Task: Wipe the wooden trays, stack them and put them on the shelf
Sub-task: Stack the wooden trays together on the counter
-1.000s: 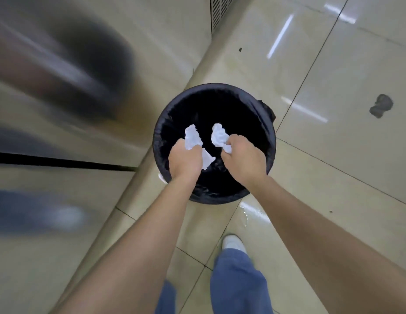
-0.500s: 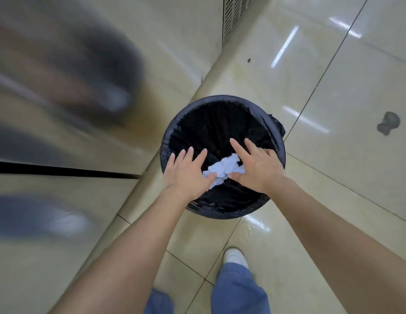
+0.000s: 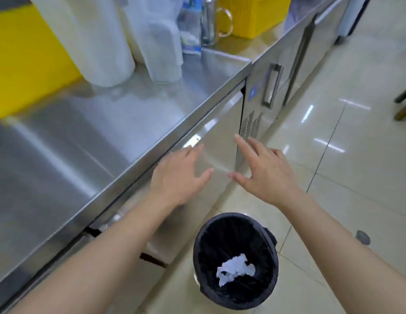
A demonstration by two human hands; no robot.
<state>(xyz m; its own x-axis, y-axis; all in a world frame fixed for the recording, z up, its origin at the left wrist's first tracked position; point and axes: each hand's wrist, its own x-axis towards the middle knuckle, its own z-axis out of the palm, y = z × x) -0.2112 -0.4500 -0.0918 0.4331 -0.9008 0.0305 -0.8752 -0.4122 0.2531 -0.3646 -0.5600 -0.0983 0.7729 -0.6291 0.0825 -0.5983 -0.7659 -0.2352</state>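
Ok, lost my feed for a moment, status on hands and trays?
Left hand open, empty. Right hand open, empty. Crumpled tissue in black bin. No wooden trays in view.

Steel counter (image 3: 88,137) with yellow bin (image 3: 25,57), jugs (image 3: 161,39).

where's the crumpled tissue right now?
Head view, lower centre: the crumpled tissue lies inside the black-lined bin on the floor beside the steel counter, below both empty hands.
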